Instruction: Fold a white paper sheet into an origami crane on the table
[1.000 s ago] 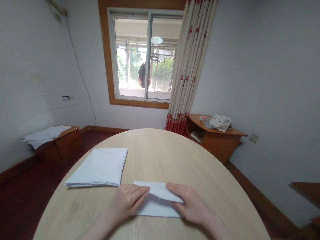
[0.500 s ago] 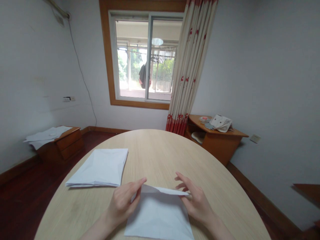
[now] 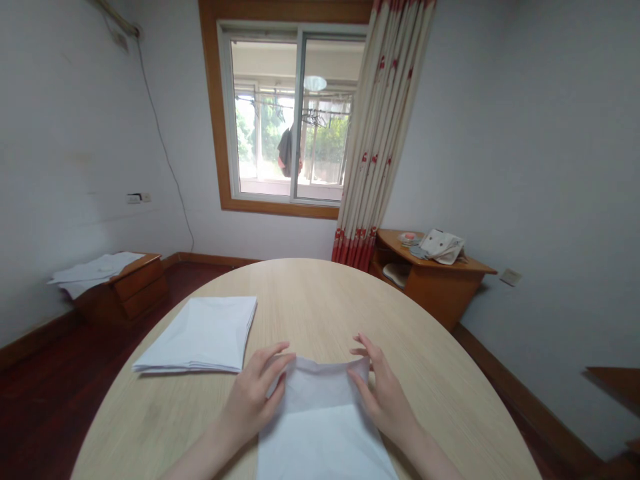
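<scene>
A white sheet of paper point(image 3: 325, 440) lies in front of me at the near side of the round table. Its far strip is greyish and stands out from the brighter near part along a crease. My left hand point(image 3: 257, 387) pinches the far left corner between thumb and fingers. At the far right corner, my right hand point(image 3: 383, 390) grips the paper the same way, its other fingers curled loosely. The far edge sags slightly between the hands. To the left rests a stack of folded white paper point(image 3: 200, 333).
The pale wooden round table point(image 3: 320, 300) fills the foreground. Beyond it on the right stands a brown corner desk point(image 3: 435, 287) with a cloth bag point(image 3: 443, 245) on top. A low drawer cabinet point(image 3: 143, 287) with papers stands at the left. A curtain point(image 3: 385, 133) hangs beside the window.
The far strip of the sheet has opened out and now shows its face instead of its edge. Both hands have shifted slightly, the right one inward, with the fingers at the corners.
</scene>
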`<state>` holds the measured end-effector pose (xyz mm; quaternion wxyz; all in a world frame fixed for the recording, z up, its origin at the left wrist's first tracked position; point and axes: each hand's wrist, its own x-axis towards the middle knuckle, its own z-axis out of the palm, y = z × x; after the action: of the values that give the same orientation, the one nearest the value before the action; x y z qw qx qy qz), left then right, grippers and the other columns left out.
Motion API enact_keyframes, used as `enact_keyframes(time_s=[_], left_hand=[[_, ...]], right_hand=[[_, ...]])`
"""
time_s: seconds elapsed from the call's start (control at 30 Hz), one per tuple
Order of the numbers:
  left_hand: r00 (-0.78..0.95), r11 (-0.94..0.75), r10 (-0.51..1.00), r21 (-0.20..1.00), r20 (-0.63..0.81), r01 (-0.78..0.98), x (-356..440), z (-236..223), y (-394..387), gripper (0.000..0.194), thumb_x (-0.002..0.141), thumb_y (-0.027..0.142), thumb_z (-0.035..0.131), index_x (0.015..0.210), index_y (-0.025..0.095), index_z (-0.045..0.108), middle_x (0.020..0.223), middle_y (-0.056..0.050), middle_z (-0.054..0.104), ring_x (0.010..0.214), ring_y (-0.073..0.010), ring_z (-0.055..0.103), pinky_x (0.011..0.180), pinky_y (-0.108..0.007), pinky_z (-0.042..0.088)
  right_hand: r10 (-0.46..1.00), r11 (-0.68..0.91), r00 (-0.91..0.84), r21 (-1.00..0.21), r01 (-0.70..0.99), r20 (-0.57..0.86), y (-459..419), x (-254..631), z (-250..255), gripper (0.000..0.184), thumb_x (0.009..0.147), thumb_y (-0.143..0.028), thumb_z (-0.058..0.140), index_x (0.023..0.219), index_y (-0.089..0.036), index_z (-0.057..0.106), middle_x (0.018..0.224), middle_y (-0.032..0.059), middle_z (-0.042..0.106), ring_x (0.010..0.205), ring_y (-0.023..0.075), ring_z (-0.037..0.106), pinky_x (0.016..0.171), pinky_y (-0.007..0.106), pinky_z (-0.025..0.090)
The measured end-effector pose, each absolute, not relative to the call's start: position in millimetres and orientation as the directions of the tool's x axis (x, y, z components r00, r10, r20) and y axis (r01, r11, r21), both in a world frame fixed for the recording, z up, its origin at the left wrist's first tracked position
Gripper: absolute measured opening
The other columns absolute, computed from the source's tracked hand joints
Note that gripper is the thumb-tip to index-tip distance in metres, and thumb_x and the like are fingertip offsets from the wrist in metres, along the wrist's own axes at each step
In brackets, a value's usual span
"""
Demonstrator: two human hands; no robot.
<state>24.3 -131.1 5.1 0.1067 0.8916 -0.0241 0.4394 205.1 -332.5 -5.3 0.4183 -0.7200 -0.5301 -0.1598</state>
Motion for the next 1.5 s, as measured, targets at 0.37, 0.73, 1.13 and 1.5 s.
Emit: enact_keyframes(time_s=[0.37, 0.73, 1.13, 1.5], left_hand=[[0.804, -0.975, 0.142, 0.224, 0.578, 0.012, 32.8, -14.7, -124.6, 0.04, 0.082, 0.021, 0.06, 0.122, 0.024, 0.056, 0.136, -0.011, 0.049, 0.117, -0.0306, 0.049, 0.096, -0.05, 0.044], [0.861, -0.973, 0.23, 0.12, 0.453, 0.197, 31.5, -18.2, -130.2, 0.046, 0.082, 0.02, 0.058, 0.127, 0.03, 0.055, 0.133, -0.009, 0.053, 0.116, -0.0314, 0.05, 0.099, -0.057, 0.036], [0.96, -0.975, -0.097, 0.17, 0.263, -0.145, 31.3, -12.6, -129.8, 0.066, 0.079, -0.002, 0.041, 0.139, 0.025, 0.042, 0.142, -0.005, 0.049, 0.132, -0.0194, 0.043, 0.113, -0.05, 0.026], [0.935, -0.967, -0.003, 0.236, 0.355, -0.092, 34.5, -17.8, -130.5, 0.036, 0.089, 0.013, 0.059, 0.122, 0.028, 0.058, 0.117, -0.004, 0.067, 0.105, -0.0208, 0.063, 0.107, -0.049, 0.036]], right_hand=[[0.737, -0.276, 0.416, -0.324, 0.905, 0.533, -326.6, 198.3, -14.4, 0.058, 0.093, -0.02, 0.04, 0.147, -0.024, 0.02, 0.152, 0.0143, 0.026, 0.139, 0.0296, 0.026, 0.107, 0.055, 0.033], [0.944, -0.277, 0.318, -0.319, 0.906, 0.083, -327.9, 171.3, 17.8, 0.035, 0.091, -0.026, 0.052, 0.125, -0.02, 0.057, 0.13, 0.01, 0.056, 0.117, 0.0282, 0.049, 0.099, 0.045, 0.04], [0.955, -0.28, 0.298, -0.334, 0.9, 0.003, -325.8, 181.3, 5.3, 0.048, 0.094, -0.034, 0.049, 0.14, -0.024, 0.045, 0.148, 0.0073, 0.042, 0.133, 0.026, 0.038, 0.111, 0.045, 0.029], [0.908, -0.339, 0.382, -0.237, 0.911, 0.17, -323.1, 201.0, -20.5, 0.052, 0.091, -0.04, 0.056, 0.14, -0.026, 0.045, 0.146, 0.0081, 0.044, 0.131, 0.0311, 0.042, 0.107, 0.051, 0.036]])
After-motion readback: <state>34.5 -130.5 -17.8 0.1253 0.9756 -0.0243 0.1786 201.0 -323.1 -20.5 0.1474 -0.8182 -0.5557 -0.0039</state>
